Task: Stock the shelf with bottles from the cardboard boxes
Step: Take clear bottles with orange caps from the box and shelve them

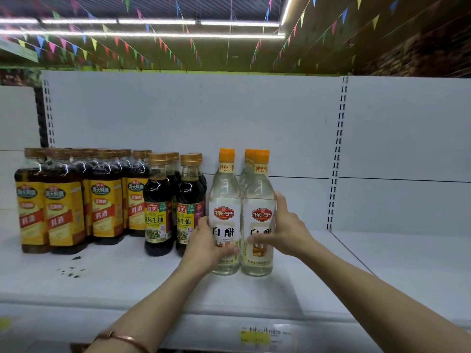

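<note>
Two clear vinegar bottles with orange caps were seen standing upright at the front of the white shelf (331,281), side by side and touching: the left vinegar bottle (224,200) and the right vinegar bottle (258,200). A third orange cap (249,154) was visible just behind the right one, its bottle mostly hidden. The left hand (204,247) was wrapped round the lower part of the left vinegar bottle, thumb laid across the front of its label. The right hand (285,231) was curled round the right vinegar bottle from its outer side, thumb pressed on the label front, fingers passing behind the glass. Both bottle bases appeared to rest on the shelf surface, though contact could not be confirmed. Just to the left, nearly touching the left hand, a cluster of dark soy sauce bottles (158,207) with gold caps was noted, several rows deep. Further left, a larger block of yellow-labelled cooking wine bottles (63,202) was recorded, also gold-capped. Some dark spots (71,272) were marked on the shelf in front of that block. A thin bracelet (122,338) was worn on the left wrist. A yellow price tag (256,337) was fixed to the shelf's front edge, its writing too blurred to read. Coloured pennant strings (102,47) were hung under the ceiling, beside strip lights (153,21).
</note>
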`<state>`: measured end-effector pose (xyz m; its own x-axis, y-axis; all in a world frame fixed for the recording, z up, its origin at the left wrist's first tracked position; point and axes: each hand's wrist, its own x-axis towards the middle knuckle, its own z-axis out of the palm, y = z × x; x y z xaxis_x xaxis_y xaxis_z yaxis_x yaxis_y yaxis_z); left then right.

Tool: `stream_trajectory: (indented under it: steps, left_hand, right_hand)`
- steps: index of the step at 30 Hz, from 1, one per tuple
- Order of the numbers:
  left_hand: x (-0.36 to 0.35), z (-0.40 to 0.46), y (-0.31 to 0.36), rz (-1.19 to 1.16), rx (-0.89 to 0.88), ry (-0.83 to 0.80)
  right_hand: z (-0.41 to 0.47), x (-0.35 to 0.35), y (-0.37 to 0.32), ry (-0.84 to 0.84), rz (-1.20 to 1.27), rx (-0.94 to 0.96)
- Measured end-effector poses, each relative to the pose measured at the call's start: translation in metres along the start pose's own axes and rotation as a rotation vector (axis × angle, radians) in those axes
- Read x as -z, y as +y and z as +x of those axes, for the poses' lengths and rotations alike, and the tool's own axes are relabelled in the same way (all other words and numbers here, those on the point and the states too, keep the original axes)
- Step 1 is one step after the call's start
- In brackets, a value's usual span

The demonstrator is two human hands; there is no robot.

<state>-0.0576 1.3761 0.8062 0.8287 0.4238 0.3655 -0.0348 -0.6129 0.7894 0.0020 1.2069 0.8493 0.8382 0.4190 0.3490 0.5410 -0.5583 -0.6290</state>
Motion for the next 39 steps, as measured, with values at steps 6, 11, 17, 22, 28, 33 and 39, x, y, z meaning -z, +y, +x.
stream_trajectory:
  steps: [6, 11, 17, 22, 28, 33, 39]
  left_hand:
    - [0.0, 0.005, -0.002, -0.029, 0.025, -0.029]
    - [-0.001, 0.007, -0.003, -0.028, 0.03, -0.038]
    - [-0.006, 0.011, -0.007, -0.046, 0.005, -0.022]
    - [-0.008, 0.011, -0.012, -0.029, 0.018, -0.016]
    - [-0.006, 0.003, -0.006, 0.061, 0.012, 0.007]
    - [-0.002, -0.013, -0.014, 0.044, 0.06, -0.007]
    - [0.02, -0.055, -0.013, -0.026, -0.066, 0.101]
  right_hand:
    - [0.003, -0.003, -0.001, 0.01, -0.016, -0.008]
    - [0.007, -0.002, 0.002, 0.015, -0.007, -0.031]
    - [0.008, -0.002, 0.003, 0.005, 0.011, -0.039]
    - [0.007, -0.002, 0.005, 0.0, 0.029, -0.038]
    - [-0.005, -0.012, 0.006, 0.053, 0.083, -0.079]
    - [-0.038, -0.02, -0.002, 0.105, 0.161, -0.128]
    - [-0.089, -0.012, -0.029, 0.111, 0.251, -0.05]
